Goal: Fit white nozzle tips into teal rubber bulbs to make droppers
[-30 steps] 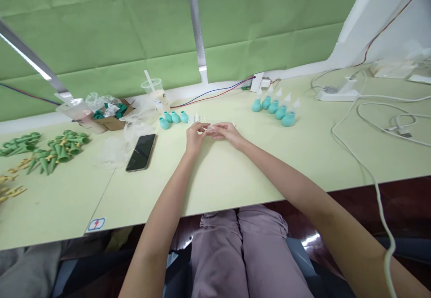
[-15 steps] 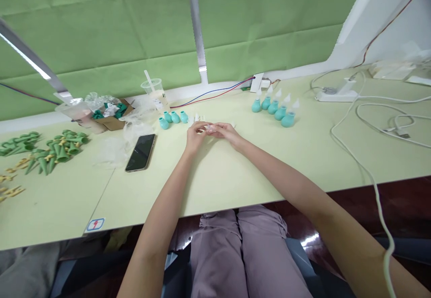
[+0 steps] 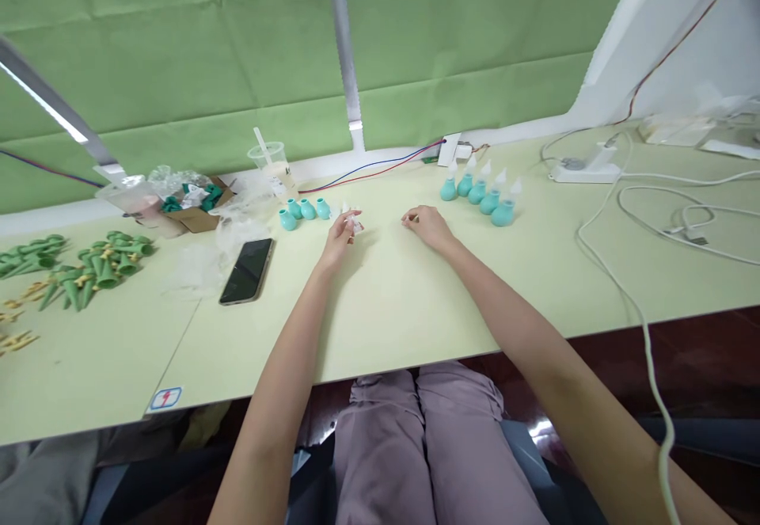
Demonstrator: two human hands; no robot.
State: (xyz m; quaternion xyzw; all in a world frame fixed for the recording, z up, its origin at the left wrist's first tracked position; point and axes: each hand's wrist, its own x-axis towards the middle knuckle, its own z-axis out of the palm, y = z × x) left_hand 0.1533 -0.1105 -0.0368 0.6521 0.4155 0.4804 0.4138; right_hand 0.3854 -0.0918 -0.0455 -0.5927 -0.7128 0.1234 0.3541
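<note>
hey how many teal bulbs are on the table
9. Four tipless teal bulbs sit left of the left hand; five white-tipped teal bulbs sit beyond the right hand, toward the right. Another could be hidden behind a hand.

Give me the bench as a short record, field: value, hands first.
left: left hand holding a small whitish piece
right: right hand curled, apart from the left; contents unclear
bulbs_tipped: five teal bulbs with pale tips, beyond and right of the right hand
bulbs_untipped: four teal bulbs without tips, left of the left hand
left_side: phone, lying flat; green parts further left
back_left: cup with straw; cardboard box
back_right: power strip with white cables
</note>
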